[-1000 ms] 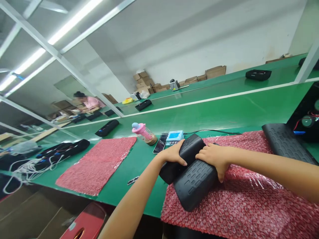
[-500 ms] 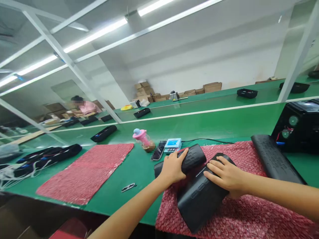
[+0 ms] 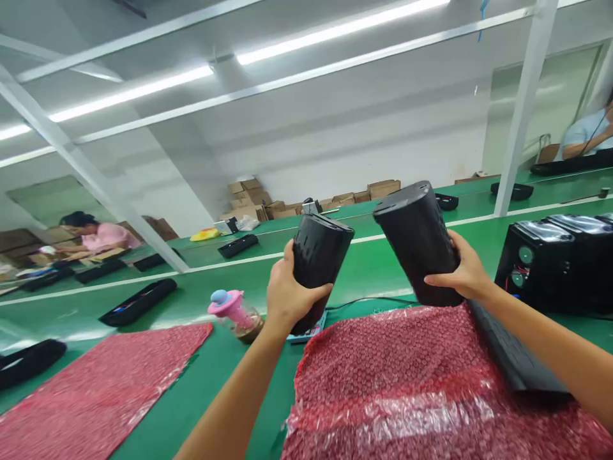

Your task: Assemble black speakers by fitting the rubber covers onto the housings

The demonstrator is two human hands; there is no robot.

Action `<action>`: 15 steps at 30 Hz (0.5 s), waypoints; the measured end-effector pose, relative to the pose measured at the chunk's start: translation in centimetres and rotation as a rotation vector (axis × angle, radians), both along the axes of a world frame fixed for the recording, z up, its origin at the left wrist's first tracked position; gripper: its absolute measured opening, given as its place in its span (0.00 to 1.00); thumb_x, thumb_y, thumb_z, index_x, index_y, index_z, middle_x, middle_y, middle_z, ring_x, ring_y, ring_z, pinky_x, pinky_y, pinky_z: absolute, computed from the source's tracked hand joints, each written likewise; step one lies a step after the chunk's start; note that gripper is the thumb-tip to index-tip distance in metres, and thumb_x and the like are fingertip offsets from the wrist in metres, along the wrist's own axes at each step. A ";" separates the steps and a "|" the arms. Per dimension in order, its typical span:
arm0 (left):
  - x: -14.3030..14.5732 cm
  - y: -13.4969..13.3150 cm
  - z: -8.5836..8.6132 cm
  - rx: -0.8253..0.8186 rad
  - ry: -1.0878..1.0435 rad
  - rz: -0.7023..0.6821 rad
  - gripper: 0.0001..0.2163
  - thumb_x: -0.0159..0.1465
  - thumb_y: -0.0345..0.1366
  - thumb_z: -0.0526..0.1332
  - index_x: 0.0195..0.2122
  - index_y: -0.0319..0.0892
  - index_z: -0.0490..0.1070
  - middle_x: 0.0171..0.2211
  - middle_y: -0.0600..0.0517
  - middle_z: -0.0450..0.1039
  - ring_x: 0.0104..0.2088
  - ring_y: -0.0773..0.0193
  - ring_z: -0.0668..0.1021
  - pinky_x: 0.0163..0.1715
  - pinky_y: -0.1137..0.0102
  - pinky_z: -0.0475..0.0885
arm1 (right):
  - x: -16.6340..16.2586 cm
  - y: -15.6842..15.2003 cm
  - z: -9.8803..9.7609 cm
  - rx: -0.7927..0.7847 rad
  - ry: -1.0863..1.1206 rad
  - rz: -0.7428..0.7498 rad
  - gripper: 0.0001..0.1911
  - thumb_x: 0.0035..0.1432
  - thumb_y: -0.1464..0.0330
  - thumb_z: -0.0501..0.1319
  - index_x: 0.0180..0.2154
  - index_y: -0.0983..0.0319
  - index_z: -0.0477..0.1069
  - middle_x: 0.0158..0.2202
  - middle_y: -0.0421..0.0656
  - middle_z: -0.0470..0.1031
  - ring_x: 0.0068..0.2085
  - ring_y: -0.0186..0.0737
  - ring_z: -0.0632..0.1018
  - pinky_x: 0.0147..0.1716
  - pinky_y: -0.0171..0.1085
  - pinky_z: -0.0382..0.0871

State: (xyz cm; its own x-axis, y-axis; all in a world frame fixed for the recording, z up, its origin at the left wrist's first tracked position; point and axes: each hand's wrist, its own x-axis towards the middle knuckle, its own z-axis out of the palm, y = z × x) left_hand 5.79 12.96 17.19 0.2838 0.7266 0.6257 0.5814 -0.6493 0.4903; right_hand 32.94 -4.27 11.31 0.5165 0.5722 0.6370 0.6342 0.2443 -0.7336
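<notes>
My left hand (image 3: 290,297) is closed round a black speaker (image 3: 320,252) with rounded ends, raised and tilted above the bench. In my right hand (image 3: 464,275) is a second black speaker (image 3: 412,236), also tilted, its end facing up. The two speakers are apart, their upper ends leaning toward different sides. Below them lies a sheet of red bubble wrap (image 3: 393,377). Another long black speaker part (image 3: 520,358) rests on its right side, partly behind my right forearm. A light blue meter (image 3: 306,335) is mostly hidden behind the left speaker.
A pink-lidded bottle (image 3: 237,316) stands left of the meter. Further left lies another red bubble wrap sheet (image 3: 110,383). Black speaker boxes (image 3: 541,265) stand at the right. Black casings (image 3: 138,303) lie along the green bench (image 3: 268,364). Two people sit farther off.
Both speakers have been lifted off the bubble wrap and turned more upright, and moved apart. The view has swung to the right and up, bringing in a second person.
</notes>
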 end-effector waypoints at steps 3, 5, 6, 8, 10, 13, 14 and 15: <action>3.4 2.4 -0.3 -0.120 0.090 -0.047 0.51 0.41 0.44 0.71 0.63 0.46 0.44 0.51 0.45 0.66 0.50 0.49 0.71 0.48 0.59 0.66 | 2.4 3.2 -0.1 -0.145 0.020 0.018 0.45 0.37 0.48 0.65 0.53 0.62 0.55 0.46 0.48 0.70 0.42 0.48 0.74 0.40 0.43 0.71; 5.9 4.9 -1.0 -0.159 0.163 -0.034 0.51 0.41 0.45 0.71 0.63 0.47 0.43 0.52 0.45 0.66 0.49 0.50 0.72 0.47 0.62 0.67 | 4.3 5.4 -0.3 -0.213 -0.027 -0.099 0.45 0.34 0.52 0.67 0.53 0.62 0.55 0.47 0.50 0.69 0.44 0.50 0.73 0.41 0.44 0.69; 7.0 6.4 -1.4 -0.172 0.217 -0.006 0.52 0.42 0.45 0.70 0.64 0.48 0.41 0.52 0.45 0.66 0.49 0.50 0.71 0.47 0.62 0.67 | 5.3 6.4 -0.4 -0.260 -0.053 -0.165 0.46 0.32 0.54 0.69 0.53 0.62 0.56 0.47 0.50 0.68 0.45 0.53 0.72 0.42 0.46 0.68; 9.2 9.5 -2.6 -0.241 0.312 0.060 0.52 0.43 0.47 0.69 0.64 0.48 0.38 0.53 0.45 0.65 0.50 0.51 0.71 0.46 0.64 0.67 | 7.4 8.3 -0.8 -0.391 -0.099 -0.286 0.47 0.29 0.56 0.70 0.52 0.61 0.57 0.47 0.51 0.68 0.46 0.56 0.71 0.43 0.48 0.65; 11.2 12.6 -3.8 -0.326 0.361 0.112 0.51 0.43 0.49 0.68 0.64 0.47 0.39 0.53 0.43 0.66 0.49 0.49 0.72 0.44 0.63 0.68 | 9.6 10.1 -1.4 -0.548 -0.119 -0.378 0.49 0.29 0.56 0.70 0.55 0.62 0.56 0.46 0.53 0.68 0.45 0.58 0.71 0.42 0.49 0.65; 13.7 16.3 -5.5 -0.414 0.421 0.161 0.48 0.42 0.49 0.68 0.62 0.46 0.45 0.50 0.42 0.68 0.47 0.48 0.73 0.41 0.62 0.70 | 12.4 12.8 -2.6 -0.778 -0.114 -0.482 0.57 0.30 0.55 0.70 0.60 0.62 0.48 0.46 0.56 0.68 0.46 0.62 0.71 0.41 0.51 0.64; 14.4 17.3 -6.0 -0.437 0.444 0.176 0.47 0.41 0.49 0.68 0.60 0.46 0.48 0.49 0.42 0.69 0.46 0.48 0.74 0.40 0.62 0.70 | 13.2 13.7 -3.0 -0.846 -0.110 -0.512 0.59 0.30 0.56 0.70 0.61 0.61 0.45 0.46 0.57 0.68 0.46 0.63 0.70 0.42 0.53 0.63; 15.1 18.1 -6.5 -0.451 0.466 0.191 0.45 0.40 0.48 0.68 0.59 0.46 0.51 0.47 0.42 0.70 0.44 0.48 0.75 0.39 0.62 0.70 | 13.8 14.6 -3.5 -0.908 -0.104 -0.537 0.60 0.31 0.56 0.71 0.62 0.60 0.43 0.46 0.57 0.68 0.47 0.64 0.70 0.42 0.54 0.62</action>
State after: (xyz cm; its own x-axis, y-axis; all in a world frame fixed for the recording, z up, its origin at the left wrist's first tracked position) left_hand 20.93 31.03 10.68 0.2910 0.9522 0.0928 0.8823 -0.3045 0.3590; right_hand 46.79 10.31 7.83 0.8102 0.5690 0.1406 0.5667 -0.6993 -0.4358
